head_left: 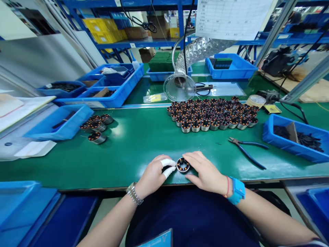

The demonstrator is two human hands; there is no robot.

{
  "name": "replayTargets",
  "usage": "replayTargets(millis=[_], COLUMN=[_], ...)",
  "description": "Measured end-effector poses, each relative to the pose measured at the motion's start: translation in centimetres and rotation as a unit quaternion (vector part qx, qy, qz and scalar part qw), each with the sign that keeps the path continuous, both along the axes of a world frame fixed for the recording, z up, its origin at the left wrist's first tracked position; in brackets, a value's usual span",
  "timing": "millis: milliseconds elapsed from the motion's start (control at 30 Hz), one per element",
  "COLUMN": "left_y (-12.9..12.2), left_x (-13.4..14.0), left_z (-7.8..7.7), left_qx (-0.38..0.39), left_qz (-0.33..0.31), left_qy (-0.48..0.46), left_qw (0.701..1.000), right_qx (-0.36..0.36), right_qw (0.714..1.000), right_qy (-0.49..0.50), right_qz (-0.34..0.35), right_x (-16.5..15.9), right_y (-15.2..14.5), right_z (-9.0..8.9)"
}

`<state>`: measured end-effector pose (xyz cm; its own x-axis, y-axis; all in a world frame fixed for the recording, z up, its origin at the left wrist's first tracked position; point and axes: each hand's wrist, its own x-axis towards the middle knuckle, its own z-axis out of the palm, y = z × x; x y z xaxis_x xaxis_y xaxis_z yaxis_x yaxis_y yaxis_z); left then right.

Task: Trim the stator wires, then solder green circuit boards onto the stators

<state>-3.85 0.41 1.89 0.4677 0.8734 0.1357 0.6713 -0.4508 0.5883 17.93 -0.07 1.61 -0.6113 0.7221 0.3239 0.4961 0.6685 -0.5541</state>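
A round motor stator (183,165), with a metal rim and copper windings around a dark core, rests on the green mat near the front edge. My left hand (154,173) has white covers on thumb and forefinger, whose tips come together at the stator's left side. From the right, my right hand (205,171) curves its fingers and thumb around the stator's edge. Many similar stators (205,124) stand in close rows beyond my hands. A smaller group of stators (97,138) is at the left, one apart from the others.
Blue-handled cutting pliers (248,152) lie right of my hands. A blue bin (295,152) of dark parts is further right. Blue trays (120,91) stand at the back left. A clear funnel (180,90) on a foil duct hangs over the mat behind the rows.
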Motion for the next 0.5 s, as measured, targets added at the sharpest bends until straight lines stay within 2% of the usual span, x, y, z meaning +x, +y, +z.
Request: replayTargets(millis=[200, 367, 433, 500], left_y=[0.6, 1.9, 2.8, 3.4], left_x=[-0.4, -0.8, -1.3, -2.0], left_z=[0.4, 2.9, 3.9, 4.4], left_qx=[0.111, 0.126, 0.126, 0.142], left_qz=[-0.032, -0.055, -0.031, 0.051], left_qy=[0.084, 0.104, 0.072, 0.017], left_qw=[0.99, 0.985, 0.989, 0.988], right_qx=[-0.007, -0.01, -0.007, 0.0], right_qw=[0.999, 1.0, 0.999, 0.996], right_qy=[-0.006, -0.004, -0.001, 0.001], right_qz=[0.034, -0.015, -0.05, -0.084], right_x=[-1.2, -1.6, -1.8, -1.9], right_y=[1.3, 0.6, 0.2, -0.2], right_z=[0.2, 0.2, -0.1, -0.5])
